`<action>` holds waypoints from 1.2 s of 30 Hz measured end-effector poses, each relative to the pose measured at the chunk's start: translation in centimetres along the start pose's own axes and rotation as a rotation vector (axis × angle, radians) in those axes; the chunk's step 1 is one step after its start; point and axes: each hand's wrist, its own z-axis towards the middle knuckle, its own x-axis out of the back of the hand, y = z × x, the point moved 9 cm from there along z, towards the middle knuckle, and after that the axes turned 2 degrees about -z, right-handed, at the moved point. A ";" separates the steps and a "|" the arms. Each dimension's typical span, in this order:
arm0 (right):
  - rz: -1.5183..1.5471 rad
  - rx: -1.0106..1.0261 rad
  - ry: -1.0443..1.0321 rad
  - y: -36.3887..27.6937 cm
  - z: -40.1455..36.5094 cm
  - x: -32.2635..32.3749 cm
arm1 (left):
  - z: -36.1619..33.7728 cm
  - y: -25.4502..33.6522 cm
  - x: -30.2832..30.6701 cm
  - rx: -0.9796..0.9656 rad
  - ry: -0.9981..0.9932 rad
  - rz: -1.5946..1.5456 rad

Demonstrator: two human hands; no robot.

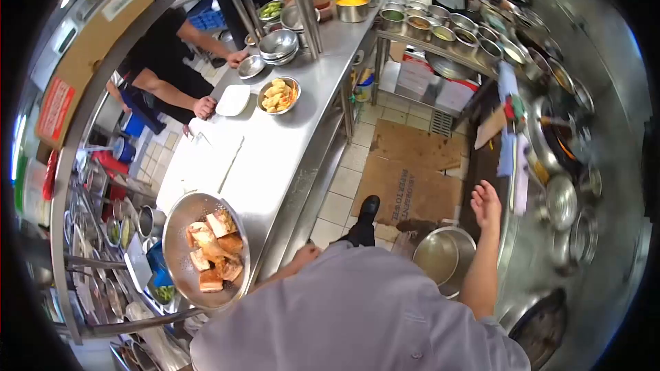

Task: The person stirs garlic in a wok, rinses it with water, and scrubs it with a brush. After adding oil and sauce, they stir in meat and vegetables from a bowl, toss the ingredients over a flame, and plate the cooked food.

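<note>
My right hand [487, 203] is raised with its fingers apart and holds nothing, close to the front edge of the stove [522, 233] and above a large steel pot [443, 255] on the floor. My left hand [306, 255] sits low by the edge of the steel counter [302, 151]; its fingers look curled and partly hidden by my white sleeve. Nearest to it on the counter is a metal bowl [180, 233] full of browned fried blocks.
Across the counter a person in black rests a hand [205, 106] by a white plate [233, 99] and a bowl of yellow pieces [278, 94]. Stacked bowls [278, 45] stand further along. Sauce containers [440, 27] line a shelf. Woks [560, 144] are at the right, and cardboard [412, 172] covers the floor.
</note>
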 end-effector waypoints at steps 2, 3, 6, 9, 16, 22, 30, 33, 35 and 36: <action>0.109 0.069 0.047 -3.9 5.0 0.5 | 8.4 4.5 0.8 -0.259 0.014 -0.137; 0.196 0.052 0.108 -4.8 7.9 1.8 | 11.1 7.9 1.8 -0.304 -0.017 -0.122; 0.451 0.136 0.258 -7.6 13.4 8.2 | 18.1 19.6 6.3 -0.261 0.062 -0.168; 0.413 0.273 0.426 -13.4 15.6 9.3 | 23.5 32.3 8.0 -0.453 -0.059 0.150; 0.514 0.114 0.642 -19.2 26.3 12.6 | 36.4 50.2 3.8 -0.618 -0.152 0.314; 0.078 0.302 0.726 -31.2 29.3 16.6 | 44.6 49.6 -2.6 -0.475 -0.407 0.151; 0.363 0.286 0.674 -29.0 21.2 13.2 | 49.8 54.6 -7.0 -1.389 -0.640 0.508; -0.114 0.205 0.923 -28.6 18.8 14.1 | 53.6 60.3 -11.4 -1.435 -0.806 0.495; -0.101 0.184 1.001 -29.7 17.3 13.0 | 53.7 64.9 -17.1 -1.495 -1.056 0.515; -0.140 0.220 1.106 -30.2 16.8 12.2 | 52.5 68.5 -22.0 -1.553 -1.217 0.522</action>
